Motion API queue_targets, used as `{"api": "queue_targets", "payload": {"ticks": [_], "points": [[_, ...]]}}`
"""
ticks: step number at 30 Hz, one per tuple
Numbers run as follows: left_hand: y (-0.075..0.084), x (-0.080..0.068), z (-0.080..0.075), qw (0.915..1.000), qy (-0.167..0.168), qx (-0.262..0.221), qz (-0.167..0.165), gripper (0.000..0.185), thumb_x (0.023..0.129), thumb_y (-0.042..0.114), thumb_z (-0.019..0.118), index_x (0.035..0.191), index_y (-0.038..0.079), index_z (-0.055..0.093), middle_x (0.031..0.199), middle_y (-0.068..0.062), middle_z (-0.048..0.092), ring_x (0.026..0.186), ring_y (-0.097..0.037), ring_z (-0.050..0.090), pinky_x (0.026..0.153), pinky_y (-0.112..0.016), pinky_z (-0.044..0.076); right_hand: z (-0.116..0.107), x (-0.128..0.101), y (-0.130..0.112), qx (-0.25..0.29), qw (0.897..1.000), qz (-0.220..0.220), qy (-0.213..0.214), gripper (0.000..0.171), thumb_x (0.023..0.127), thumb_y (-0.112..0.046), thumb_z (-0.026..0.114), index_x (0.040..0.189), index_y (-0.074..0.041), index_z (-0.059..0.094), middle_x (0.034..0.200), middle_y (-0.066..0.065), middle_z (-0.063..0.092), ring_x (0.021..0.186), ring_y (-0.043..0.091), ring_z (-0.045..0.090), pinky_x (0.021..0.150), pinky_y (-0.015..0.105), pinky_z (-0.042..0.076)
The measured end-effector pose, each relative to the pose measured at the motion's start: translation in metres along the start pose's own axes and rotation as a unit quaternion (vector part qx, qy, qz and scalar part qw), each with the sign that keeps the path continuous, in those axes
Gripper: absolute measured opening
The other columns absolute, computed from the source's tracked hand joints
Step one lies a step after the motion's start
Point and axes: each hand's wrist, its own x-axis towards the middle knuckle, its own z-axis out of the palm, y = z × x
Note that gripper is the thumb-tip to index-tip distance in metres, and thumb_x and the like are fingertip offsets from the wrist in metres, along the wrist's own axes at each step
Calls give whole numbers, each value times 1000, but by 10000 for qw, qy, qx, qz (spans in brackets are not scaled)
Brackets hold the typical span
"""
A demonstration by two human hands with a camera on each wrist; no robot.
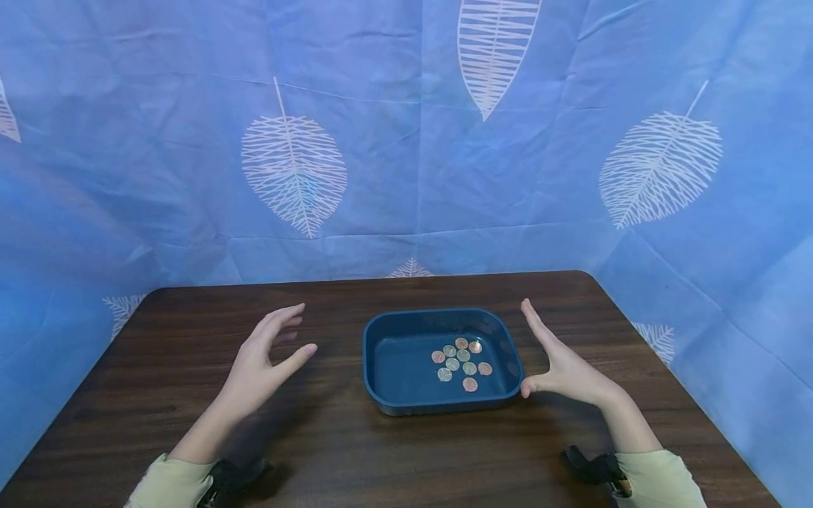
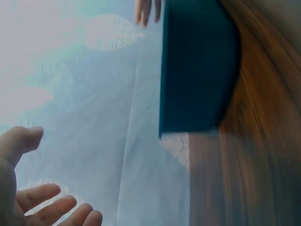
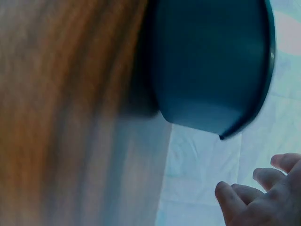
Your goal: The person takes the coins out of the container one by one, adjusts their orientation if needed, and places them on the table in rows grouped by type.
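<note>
A: Is any writing legible?
B: None; the backdrop [image 1: 406,141] carries only leaf prints.
A: The tray?
B: The blue tray [image 1: 381,367] sits mid-table [image 1: 190,317], between the hands. Only the head view shows the coins [image 1: 461,363] inside; the wrist views show its outer wall.
A: The grips?
B: Left hand [image 1: 263,363] released, apart; right hand [image 1: 559,363] released, thumb at the rim.

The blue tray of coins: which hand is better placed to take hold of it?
Probably the right hand: it sits right beside the blue tray, thumb near its corner. The left hand hovers farther away.
</note>
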Motion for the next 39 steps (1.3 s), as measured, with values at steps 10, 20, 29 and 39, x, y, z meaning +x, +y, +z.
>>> {"api": "queue_targets", "payload": {"ticks": [10, 20, 29, 39], "points": [[17, 20, 41, 9963, -280, -736, 336, 51, 90, 22, 68, 138, 18, 49, 134, -4, 50, 117, -22, 52, 94, -40, 46, 17, 3, 10, 451, 9989, -53, -72, 121, 75, -26, 83, 152, -29, -10, 158, 1, -15, 142, 41, 1, 109, 40, 26], [35, 39, 82, 9902, -524, -1266, 277, 47, 90, 23, 68, 134, 17, 53, 130, -7, 51, 116, -25, 52, 93, -39, 47, 26, 5, 15, 770, 9961, -145, -408, 121, 72, -45, 80, 152, -30, -10, 157, -5, -19, 142, 37, -13, 101, 70, 15], [49, 53, 118, 9857, -836, -1464, 44, 36, 89, 13, 69, 124, 10, 61, 118, -5, 57, 107, -25, 57, 87, -37, 51, 29, 4, 14, 797, 9960, 18, -391, 122, 73, -26, 84, 152, -30, -8, 158, 0, -17, 142, 33, -14, 101, 71, 13], [58, 66, 146, 9777, -1442, -1524, -50, 28, 88, 7, 68, 116, 6, 65, 110, -7, 61, 97, -21, 60, 83, -31, 52, 29, 5, 17, 780, 9961, 61, -396, 121, 74, -30, 83, 152, -30, -9, 158, 1, -17, 143, 32, -13, 101, 70, 13]]}}
